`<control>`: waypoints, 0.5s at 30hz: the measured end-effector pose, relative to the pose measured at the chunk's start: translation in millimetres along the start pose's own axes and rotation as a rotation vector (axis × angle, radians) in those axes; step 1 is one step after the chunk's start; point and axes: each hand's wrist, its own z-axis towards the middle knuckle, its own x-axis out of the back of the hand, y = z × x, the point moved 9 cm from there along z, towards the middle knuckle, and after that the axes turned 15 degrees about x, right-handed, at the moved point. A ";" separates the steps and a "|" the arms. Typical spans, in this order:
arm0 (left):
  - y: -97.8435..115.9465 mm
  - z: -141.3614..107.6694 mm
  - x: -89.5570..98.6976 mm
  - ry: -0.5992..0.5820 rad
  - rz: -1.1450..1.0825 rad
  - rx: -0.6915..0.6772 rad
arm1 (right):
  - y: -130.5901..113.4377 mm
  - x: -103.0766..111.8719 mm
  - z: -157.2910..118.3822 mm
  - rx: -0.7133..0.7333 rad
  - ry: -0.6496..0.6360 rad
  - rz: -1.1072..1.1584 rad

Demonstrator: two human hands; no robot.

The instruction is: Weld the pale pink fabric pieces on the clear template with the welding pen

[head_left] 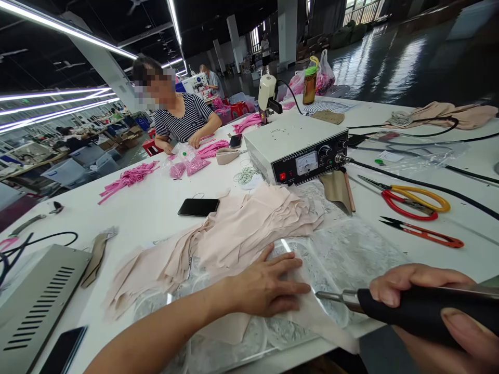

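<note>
My left hand (268,283) lies flat, fingers spread, on a pale pink fabric piece (312,317) over a clear sheet with white lace (351,254) beneath. My right hand (424,306) grips a black-handled tool (413,306); its metal tip (325,296) points left and ends just right of my left fingertips. A heap of pale pink fabric pieces (241,228) lies just beyond my left hand.
A white control box (300,148) with a dial stands behind the heap, cables running right. Scissors with yellow and red handles (413,200), red snips (424,234) and a black phone (198,207) lie nearby. A grey unit (35,301) sits at left. A seated person (181,117) handles pink strips (128,179) opposite.
</note>
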 end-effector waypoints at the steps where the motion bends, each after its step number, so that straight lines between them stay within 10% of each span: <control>1: 0.2 -0.2 -0.3 0.001 0.001 0.000 | 1.7 2.5 -0.5 -0.005 0.015 0.008; 15: 0.1 -0.9 -2.1 0.012 -0.020 -0.003 | 4.1 -7.6 -2.5 0.082 -0.090 -0.023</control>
